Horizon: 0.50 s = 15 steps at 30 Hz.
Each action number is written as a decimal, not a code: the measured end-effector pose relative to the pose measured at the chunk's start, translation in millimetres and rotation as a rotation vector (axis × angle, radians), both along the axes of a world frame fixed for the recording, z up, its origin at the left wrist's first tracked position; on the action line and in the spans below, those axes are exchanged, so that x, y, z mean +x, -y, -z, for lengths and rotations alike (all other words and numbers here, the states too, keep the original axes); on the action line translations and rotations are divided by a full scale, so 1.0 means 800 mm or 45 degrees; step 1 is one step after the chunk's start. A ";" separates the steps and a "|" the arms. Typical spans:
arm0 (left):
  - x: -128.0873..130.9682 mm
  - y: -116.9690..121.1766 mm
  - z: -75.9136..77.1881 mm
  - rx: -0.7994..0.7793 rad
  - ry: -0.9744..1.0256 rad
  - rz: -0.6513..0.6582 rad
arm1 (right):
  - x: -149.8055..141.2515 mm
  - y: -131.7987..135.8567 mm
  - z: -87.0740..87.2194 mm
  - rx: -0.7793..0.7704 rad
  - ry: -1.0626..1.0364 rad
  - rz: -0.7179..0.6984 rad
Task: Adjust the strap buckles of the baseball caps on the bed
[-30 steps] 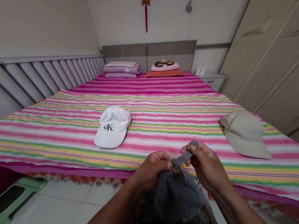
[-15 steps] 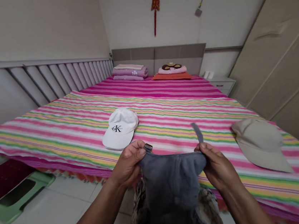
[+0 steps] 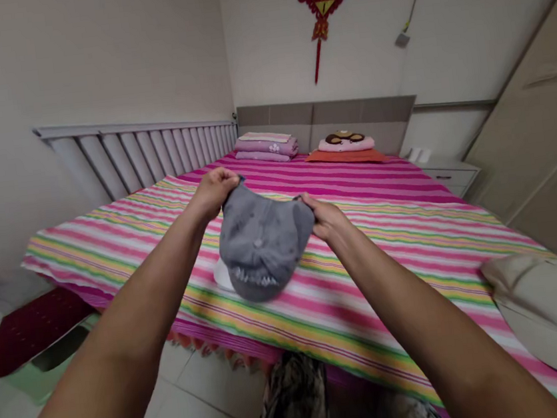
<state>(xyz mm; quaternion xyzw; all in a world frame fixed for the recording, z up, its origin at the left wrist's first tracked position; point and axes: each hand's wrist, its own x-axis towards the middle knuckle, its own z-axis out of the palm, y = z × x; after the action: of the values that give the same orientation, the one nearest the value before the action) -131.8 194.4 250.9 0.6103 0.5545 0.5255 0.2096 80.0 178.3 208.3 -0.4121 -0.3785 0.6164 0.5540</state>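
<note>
A grey baseball cap (image 3: 262,238) hangs in the air over the bed, its crown toward me and pale lettering low on its front. My left hand (image 3: 218,187) pinches the cap's upper left corner, by the back strap. On the other side, my right hand (image 3: 323,214) grips its right edge. Behind the grey cap a white cap (image 3: 222,276) lies on the bed, mostly hidden, with only a bit of its brim showing. A beige cap (image 3: 556,311) rests on the bed at the far right.
The bed has a striped sheet (image 3: 387,277). Folded purple bedding (image 3: 266,146) and an orange pillow (image 3: 345,156) lie near the headboard (image 3: 363,115). A white railing (image 3: 141,154) runs along the left. A green stool (image 3: 37,384) stands on the floor at lower left.
Both hands have carried the grey cap forward and left, away from my body and over the white cap. The cap has turned so its lettering shows. My view has shifted left.
</note>
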 end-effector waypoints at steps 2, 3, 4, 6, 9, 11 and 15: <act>-0.003 -0.046 -0.011 -0.019 -0.216 -0.152 | -0.012 -0.032 0.002 -0.004 0.038 0.113; -0.001 -0.059 -0.008 -0.010 -0.265 -0.182 | -0.013 -0.039 0.010 -0.006 0.063 0.161; 0.003 -0.065 0.001 -0.002 -0.291 -0.184 | -0.010 -0.040 0.023 -0.008 0.086 0.197; 0.015 -0.057 0.036 0.019 -0.400 -0.129 | 0.006 -0.023 0.060 -0.014 0.119 0.225; 0.031 -0.018 0.109 0.043 -1.004 0.018 | 0.058 0.030 0.126 -0.057 0.134 0.241; 0.028 0.002 0.152 0.014 -1.342 0.044 | 0.109 0.071 0.165 -0.078 0.107 0.324; -0.006 -0.001 0.196 -0.125 -1.428 -0.097 | 0.229 0.153 0.208 -0.016 -0.001 0.640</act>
<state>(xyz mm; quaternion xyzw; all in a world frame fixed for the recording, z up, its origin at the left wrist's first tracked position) -136.6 195.0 94.0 0.7652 0.6265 0.1015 -0.1083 262.9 56.3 42.1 -0.4964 -0.2599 0.4618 0.6876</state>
